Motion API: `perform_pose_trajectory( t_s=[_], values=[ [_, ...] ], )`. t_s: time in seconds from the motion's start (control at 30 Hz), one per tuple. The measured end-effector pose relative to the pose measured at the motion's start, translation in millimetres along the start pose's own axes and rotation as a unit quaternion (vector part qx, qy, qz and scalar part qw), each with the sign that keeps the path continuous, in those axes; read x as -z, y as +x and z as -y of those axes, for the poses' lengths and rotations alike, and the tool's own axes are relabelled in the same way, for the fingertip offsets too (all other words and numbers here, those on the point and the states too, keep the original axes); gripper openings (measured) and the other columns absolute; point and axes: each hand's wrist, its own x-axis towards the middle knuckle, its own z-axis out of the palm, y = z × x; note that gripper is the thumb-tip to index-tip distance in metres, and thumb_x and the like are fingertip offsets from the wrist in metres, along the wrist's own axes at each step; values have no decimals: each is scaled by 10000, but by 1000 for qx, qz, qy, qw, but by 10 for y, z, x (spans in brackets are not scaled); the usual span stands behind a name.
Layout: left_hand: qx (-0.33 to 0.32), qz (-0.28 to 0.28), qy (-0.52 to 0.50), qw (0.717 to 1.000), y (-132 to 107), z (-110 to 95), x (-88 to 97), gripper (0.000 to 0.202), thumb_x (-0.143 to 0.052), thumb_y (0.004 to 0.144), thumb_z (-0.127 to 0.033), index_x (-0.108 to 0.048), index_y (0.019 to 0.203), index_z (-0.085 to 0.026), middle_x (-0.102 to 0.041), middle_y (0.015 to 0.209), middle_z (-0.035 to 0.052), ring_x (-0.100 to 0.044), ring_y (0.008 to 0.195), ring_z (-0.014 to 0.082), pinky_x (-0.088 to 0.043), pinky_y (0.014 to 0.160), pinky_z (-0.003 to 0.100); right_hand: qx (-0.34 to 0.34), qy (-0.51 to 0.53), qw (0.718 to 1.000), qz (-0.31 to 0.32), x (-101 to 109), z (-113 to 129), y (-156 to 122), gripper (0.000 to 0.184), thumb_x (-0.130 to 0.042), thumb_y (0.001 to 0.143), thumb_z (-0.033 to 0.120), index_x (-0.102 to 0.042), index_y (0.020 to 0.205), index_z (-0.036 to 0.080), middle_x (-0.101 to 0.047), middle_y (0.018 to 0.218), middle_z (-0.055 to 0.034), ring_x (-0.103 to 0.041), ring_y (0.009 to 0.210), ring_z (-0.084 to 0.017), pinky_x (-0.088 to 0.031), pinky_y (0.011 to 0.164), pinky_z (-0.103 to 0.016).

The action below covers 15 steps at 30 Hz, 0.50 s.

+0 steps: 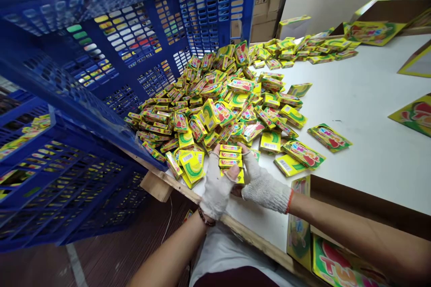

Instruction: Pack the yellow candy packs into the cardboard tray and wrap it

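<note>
Between my two gloved hands is a short stack of small yellow-green candy boxes (230, 155), their narrow sides facing me. My left hand (217, 188), in a white knit glove with bare fingertips, grips the stack from the left, its thumb across the front. On the right side, my right hand (262, 184) holds the same stack, with its fingers partly hidden behind and below it. Just beyond my hands rises a large heap of loose candy boxes (208, 94), lying at all angles on the white table (363, 152).
A blue plastic crate (134, 69) lies tipped at the left behind the heap, with another blue crate (67, 184) below it. An open carton (299, 228) stands near my right forearm. More display cartons (377, 31) and loose boxes line the back. The table's wooden edge (249, 233) runs before me.
</note>
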Motion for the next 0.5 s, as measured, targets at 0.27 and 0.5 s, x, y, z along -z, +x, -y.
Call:
perform_pose_trajectory(
  t_s=[0.27,0.5],
  values=[
    [0,-24,65,998,-180,239,-156,681,-560,909,-353,-304,1520,-194,-419,1545,157,-538,1327,252,-502,1055,330,-47,-104,992,43,-136,-212,30,1163,-722,619,194,-90,1593,127,-621,1310,-204,-651,1112,-341,-505,978,-457],
    [58,-25,-9,998,-139,205,-132,656,-527,917,-369,-333,1524,-215,-522,1466,136,-638,1184,237,-570,948,336,2,-45,998,37,-69,-144,55,1056,-750,567,172,-269,1507,127,-645,1222,-155,-651,1029,-275,-505,947,-388]
  ],
)
